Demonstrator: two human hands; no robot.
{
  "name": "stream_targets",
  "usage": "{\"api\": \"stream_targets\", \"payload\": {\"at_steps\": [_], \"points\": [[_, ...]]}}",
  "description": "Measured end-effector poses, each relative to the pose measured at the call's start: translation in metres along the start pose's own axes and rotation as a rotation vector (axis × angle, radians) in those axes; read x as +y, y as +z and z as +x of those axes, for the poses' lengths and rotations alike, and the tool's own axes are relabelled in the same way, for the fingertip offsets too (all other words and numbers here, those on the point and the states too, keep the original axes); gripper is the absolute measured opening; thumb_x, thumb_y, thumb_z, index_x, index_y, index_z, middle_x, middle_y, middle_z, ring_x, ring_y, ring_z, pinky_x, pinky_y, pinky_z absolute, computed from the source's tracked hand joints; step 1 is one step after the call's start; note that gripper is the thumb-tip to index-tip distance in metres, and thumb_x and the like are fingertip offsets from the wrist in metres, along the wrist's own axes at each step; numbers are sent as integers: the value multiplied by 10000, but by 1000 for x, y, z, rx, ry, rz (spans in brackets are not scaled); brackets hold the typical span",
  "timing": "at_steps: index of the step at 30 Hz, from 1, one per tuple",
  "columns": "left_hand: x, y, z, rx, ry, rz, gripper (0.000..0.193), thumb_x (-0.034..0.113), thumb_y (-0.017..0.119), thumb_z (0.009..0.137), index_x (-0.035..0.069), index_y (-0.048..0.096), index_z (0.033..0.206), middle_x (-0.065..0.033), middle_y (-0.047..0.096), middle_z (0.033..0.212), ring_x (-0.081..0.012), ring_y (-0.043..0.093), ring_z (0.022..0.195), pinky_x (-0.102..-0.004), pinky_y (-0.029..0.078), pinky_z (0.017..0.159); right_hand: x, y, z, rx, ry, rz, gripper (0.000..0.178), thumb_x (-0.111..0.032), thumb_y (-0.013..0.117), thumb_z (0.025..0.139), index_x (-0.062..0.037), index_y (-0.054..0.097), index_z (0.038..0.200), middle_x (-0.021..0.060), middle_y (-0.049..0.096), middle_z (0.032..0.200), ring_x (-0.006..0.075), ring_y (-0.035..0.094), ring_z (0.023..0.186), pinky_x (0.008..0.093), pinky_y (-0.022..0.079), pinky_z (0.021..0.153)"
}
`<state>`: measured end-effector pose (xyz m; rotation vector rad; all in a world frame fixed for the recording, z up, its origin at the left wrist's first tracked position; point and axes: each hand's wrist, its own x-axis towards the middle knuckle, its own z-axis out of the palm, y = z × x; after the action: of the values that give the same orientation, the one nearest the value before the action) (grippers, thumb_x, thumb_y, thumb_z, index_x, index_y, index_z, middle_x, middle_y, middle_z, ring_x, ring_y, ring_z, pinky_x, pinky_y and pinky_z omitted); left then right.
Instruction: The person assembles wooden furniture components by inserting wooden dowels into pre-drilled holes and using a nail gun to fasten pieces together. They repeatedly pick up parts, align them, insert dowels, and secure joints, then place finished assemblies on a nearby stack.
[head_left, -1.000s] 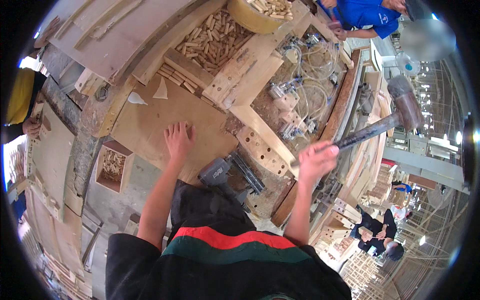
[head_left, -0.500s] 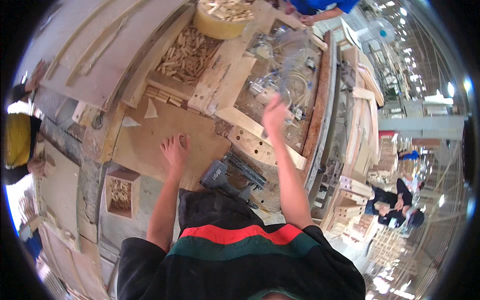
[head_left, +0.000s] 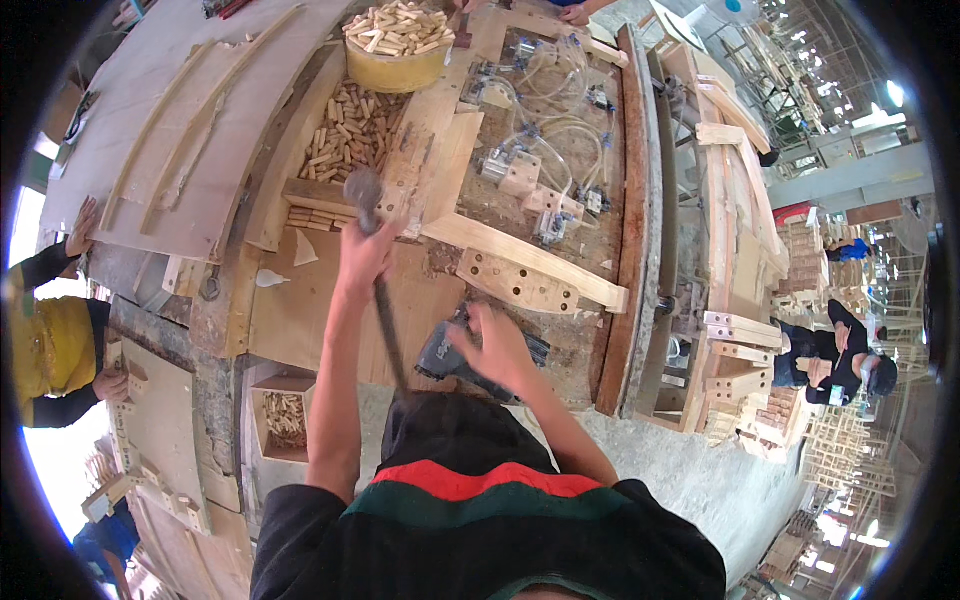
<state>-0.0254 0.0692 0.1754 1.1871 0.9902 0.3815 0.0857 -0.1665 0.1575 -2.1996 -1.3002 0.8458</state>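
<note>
My left hand [head_left: 366,258] is closed around a hammer [head_left: 364,188] just below its dark metal head. The hammer's handle slants down toward my lap. Slightly blurred, my right hand [head_left: 492,348] is over a dark nail gun [head_left: 438,352], fingers apart and partly covering it; whether it touches the gun is unclear. The gun lies at the bench's near edge. Beyond it is a drilled wooden piece [head_left: 520,283] with several round holes, against a long pale wooden rail [head_left: 530,255]. Brown board [head_left: 300,315] covers the bench beside my left forearm.
Wooden dowels fill a yellow tub [head_left: 398,70] and a compartment [head_left: 350,135] below it. Clamps with clear tubing [head_left: 545,140] occupy the far bench. A small dowel box [head_left: 282,420] sits low left. One person's hands [head_left: 112,385] are at the left; another's hand [head_left: 577,14] is at the top.
My left hand, previously empty over the board, now grips the hammer. My right hand, which held a blurred tool raised over the fixture, has come down and back to the nail gun.
</note>
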Motion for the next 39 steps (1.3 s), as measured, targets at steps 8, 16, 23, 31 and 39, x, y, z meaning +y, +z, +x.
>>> {"api": "stream_targets", "payload": {"at_steps": [8,16,23,31,39], "points": [[-104,-59,-10,484,177,724,342,253,722,780,5,677,1010,-241,691,884,-419,659,885,-456,529,738,49,95,-21,-120,237,-276,973,-314,840,662,78,282,1357,300,624,1029,453,629,976,501,523,817],[-136,-77,14,658,39,836,316,277,761,761,50,714,976,-173,707,896,-389,666,869,-450,526,746,22,-27,-20,23,26,-69,523,-195,772,717,-8,576,1165,233,680,928,422,668,786,481,533,716],[-121,-79,22,753,425,830,224,120,778,711,81,714,922,-103,685,889,-309,628,888,-397,526,762,-26,-86,85,22,563,603,253,-7,554,846,29,597,1094,26,527,643,111,483,508,275,403,495],[-58,57,-3,-10,432,260,594,374,802,738,27,608,1178,-163,685,910,-315,674,786,-404,541,688,-35,-92,149,-9,762,737,323,10,538,849,37,573,1169,19,475,645,103,442,510,278,393,490],[-54,94,-7,-284,286,307,964,573,723,760,-12,333,1419,-147,639,706,-317,648,576,-415,519,530,-27,-87,160,-64,764,679,291,-4,581,845,33,606,1132,5,512,636,97,480,525,265,410,502]]}}
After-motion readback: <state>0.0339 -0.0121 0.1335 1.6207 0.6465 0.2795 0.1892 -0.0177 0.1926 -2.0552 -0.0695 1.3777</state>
